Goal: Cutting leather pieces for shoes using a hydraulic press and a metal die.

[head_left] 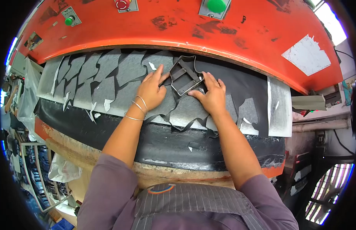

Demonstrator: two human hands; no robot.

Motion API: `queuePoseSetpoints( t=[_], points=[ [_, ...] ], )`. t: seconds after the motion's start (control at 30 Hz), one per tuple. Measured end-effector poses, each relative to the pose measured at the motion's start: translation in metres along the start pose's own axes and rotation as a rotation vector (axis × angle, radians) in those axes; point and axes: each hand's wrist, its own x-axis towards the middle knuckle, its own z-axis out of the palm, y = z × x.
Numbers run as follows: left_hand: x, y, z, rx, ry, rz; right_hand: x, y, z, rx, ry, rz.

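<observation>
A metal cutting die (186, 75), a shaped steel frame with inner cross bars, rests on dark sheet material (239, 78) under the front of a red machine. With thumb and fingers, my right hand (213, 96) grips the die's right and lower right edge. My left hand (151, 89) lies at its left side, fingers stretched out, fingertips reaching the frame's edge. Left of the hands, the dark sheet is cut into narrow strips around openings, and a grey-white board (128, 63) shows through. A thin dark strip (177, 103) curls below the die.
The red machine beam (147, 27) spans the far side, carrying a large green button (216, 5), a red knob (122, 4) and a small green button (69, 20). A black bed edge (170, 147) runs nearer me. Plastic bags (30, 96) hang at left.
</observation>
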Motion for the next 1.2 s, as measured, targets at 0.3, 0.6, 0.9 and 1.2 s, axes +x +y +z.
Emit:
queuePoseSetpoints(
  t=[0.3,0.6,0.9,1.2],
  points=[
    [-0.007,-0.016,-0.032,-0.420,0.322,0.016,-0.012,-0.010,-0.025,0.185,0.179,0.015],
    [-0.043,-0.040,-0.266,-0.085,1.469,0.120,-0.002,-0.150,-0.134,0.578,0.616,-0.155],
    [-0.184,-0.005,-0.172,0.008,0.473,0.059,-0.133,-0.151,-0.098,0.228,-0.069,0.054],
    [-0.286,0.082,-0.039,0.158,0.019,0.121,-0.267,-0.144,-0.038,-0.137,-0.293,-0.260]
  ],
)
